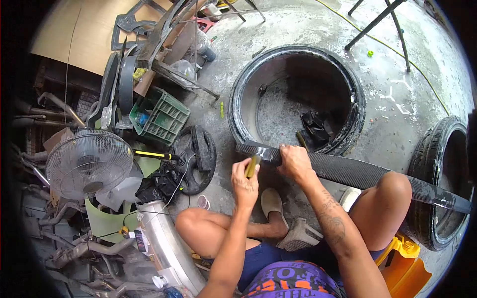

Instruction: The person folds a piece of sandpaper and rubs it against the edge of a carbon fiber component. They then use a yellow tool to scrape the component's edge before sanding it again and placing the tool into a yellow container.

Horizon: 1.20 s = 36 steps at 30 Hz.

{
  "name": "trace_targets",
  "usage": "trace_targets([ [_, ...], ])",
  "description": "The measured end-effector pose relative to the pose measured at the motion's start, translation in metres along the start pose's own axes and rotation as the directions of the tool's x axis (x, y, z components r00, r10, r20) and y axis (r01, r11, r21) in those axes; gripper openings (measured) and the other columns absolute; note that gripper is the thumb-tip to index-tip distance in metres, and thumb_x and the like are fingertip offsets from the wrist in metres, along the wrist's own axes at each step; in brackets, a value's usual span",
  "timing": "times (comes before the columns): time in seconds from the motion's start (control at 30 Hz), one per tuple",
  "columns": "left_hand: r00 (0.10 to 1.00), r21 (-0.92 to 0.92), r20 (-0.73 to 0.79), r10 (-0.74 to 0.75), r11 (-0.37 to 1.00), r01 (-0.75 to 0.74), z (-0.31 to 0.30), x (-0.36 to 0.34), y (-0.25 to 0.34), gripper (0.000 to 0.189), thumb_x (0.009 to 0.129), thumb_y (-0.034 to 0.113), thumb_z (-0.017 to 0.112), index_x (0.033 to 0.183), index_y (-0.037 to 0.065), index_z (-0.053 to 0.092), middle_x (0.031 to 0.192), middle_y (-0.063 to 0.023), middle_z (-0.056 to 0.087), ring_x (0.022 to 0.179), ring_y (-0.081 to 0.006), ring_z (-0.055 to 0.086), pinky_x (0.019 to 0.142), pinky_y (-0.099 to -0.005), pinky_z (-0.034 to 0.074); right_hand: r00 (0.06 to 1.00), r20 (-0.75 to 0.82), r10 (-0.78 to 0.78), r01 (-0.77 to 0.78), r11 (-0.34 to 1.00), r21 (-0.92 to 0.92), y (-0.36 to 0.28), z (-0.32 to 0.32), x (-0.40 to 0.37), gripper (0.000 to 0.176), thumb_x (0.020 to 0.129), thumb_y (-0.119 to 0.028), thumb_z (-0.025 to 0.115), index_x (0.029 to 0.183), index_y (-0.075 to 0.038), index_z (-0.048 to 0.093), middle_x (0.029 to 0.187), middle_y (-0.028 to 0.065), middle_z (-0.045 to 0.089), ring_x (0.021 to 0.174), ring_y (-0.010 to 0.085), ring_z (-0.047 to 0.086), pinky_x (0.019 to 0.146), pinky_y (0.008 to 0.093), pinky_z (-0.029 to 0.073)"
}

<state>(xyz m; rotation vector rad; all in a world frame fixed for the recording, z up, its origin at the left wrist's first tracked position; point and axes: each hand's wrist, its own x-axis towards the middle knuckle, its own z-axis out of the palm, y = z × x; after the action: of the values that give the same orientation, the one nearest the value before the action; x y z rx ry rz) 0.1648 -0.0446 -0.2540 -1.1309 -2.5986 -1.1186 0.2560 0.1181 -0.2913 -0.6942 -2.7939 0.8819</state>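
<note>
My right hand is closed around a long dark strip with a carbon-fibre weave pattern, close to its left end. The strip slants across my lap to the right, where its far end overlaps a tyre. In my left hand is a small flat olive-yellow piece, pinched between fingers and thumb right at the strip's left end. What kind of thing this piece is I cannot tell. A shiny patch shows on the strip between the two hands.
A large black round tub stands ahead, with a crumpled black bag in it. To the left are a fan, a green crate, a steering wheel and several metal pipes. An orange plastic object lies at lower right.
</note>
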Motion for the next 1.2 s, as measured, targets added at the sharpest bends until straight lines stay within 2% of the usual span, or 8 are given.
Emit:
trace_targets([
  [0.13,0.984,0.014,0.118,0.134,0.991,-0.136,0.024,0.006,0.000,0.021,0.084,0.002,0.064,0.105,-0.003,0.062,0.102,-0.0211,0.060,0.097,-0.0411,0.059,0.087,-0.0480,0.047,1.000,0.000,0.012,-0.012,1.000,0.023,0.000,0.004,0.000,0.043,0.067,-0.017,0.080,0.103,0.001,0.066,0.088,0.0192,0.072,0.086,0.0355,0.072,0.078,0.0441,0.059],
  [0.27,0.975,-0.002,0.032,0.219,0.976,-0.219,0.028,0.014,0.005,0.015,0.085,0.002,0.069,0.099,-0.002,0.065,0.093,-0.0198,0.062,0.090,-0.0409,0.061,0.081,-0.0457,0.049,1.000,-0.011,0.021,-0.021,1.000,0.017,0.002,0.006,0.003,0.044,0.066,-0.017,0.082,0.103,0.000,0.066,0.089,0.0194,0.072,0.087,0.0359,0.072,0.079,0.0445,0.059],
  [0.33,0.990,-0.001,0.064,0.122,0.993,-0.122,0.020,-0.003,0.004,0.016,0.084,0.002,0.069,0.100,-0.001,0.067,0.092,-0.0195,0.062,0.091,-0.0408,0.061,0.081,-0.0456,0.049,1.000,-0.004,0.002,-0.002,1.000,-0.005,0.001,0.007,0.000,0.043,0.066,-0.017,0.081,0.101,0.000,0.065,0.091,0.0193,0.072,0.087,0.0362,0.072,0.078,0.0454,0.059],
  [0.73,0.982,0.025,0.099,0.160,0.986,-0.163,0.035,0.018,0.006,0.021,0.079,-0.005,0.062,0.101,-0.003,0.065,0.099,-0.0188,0.062,0.095,-0.0411,0.058,0.088,-0.0473,0.047,1.000,-0.009,0.023,-0.023,1.000,-0.013,0.001,0.011,0.002,0.051,0.064,-0.024,0.086,0.104,0.000,0.065,0.091,0.0187,0.072,0.087,0.0345,0.072,0.077,0.0441,0.059],
  [0.8,0.987,-0.013,0.095,0.129,0.992,-0.128,0.034,0.027,0.005,0.016,0.084,0.001,0.066,0.100,-0.004,0.066,0.098,-0.0183,0.063,0.093,-0.0394,0.061,0.087,-0.0454,0.048,0.999,-0.050,-0.017,0.016,1.000,-0.011,0.001,0.005,-0.002,0.050,0.065,-0.023,0.085,0.104,0.000,0.065,0.090,0.0182,0.072,0.087,0.0347,0.072,0.078,0.0440,0.059],
  [0.87,0.993,-0.082,0.026,-0.114,0.990,0.116,0.016,0.021,0.004,0.019,0.089,0.010,0.071,0.102,-0.003,0.067,0.098,-0.0184,0.064,0.092,-0.0370,0.063,0.085,-0.0439,0.049,1.000,0.013,-0.001,0.001,1.000,-0.006,0.000,0.002,-0.001,0.050,0.066,-0.022,0.085,0.105,0.001,0.064,0.091,0.0179,0.072,0.087,0.0353,0.072,0.080,0.0441,0.058],
  [0.93,0.994,-0.001,0.014,-0.111,0.994,0.111,-0.006,0.008,0.004,0.021,0.091,0.015,0.073,0.103,-0.002,0.068,0.099,-0.0185,0.064,0.090,-0.0352,0.064,0.082,-0.0429,0.051,1.000,0.011,0.020,-0.020,1.000,0.017,0.002,0.004,0.002,0.048,0.065,-0.021,0.084,0.104,0.000,0.064,0.092,0.0191,0.071,0.088,0.0359,0.071,0.079,0.0445,0.058],
  [1.2,0.989,-0.011,0.094,0.111,0.994,-0.110,0.038,0.021,0.008,0.027,0.080,-0.002,0.061,0.107,-0.003,0.063,0.103,-0.0198,0.059,0.100,-0.0404,0.057,0.090,-0.0460,0.046,1.000,0.000,0.008,-0.008,1.000,0.022,0.001,0.007,-0.004,0.047,0.066,-0.020,0.084,0.104,0.001,0.064,0.092,0.0186,0.072,0.087,0.0368,0.071,0.080,0.0448,0.058],
])
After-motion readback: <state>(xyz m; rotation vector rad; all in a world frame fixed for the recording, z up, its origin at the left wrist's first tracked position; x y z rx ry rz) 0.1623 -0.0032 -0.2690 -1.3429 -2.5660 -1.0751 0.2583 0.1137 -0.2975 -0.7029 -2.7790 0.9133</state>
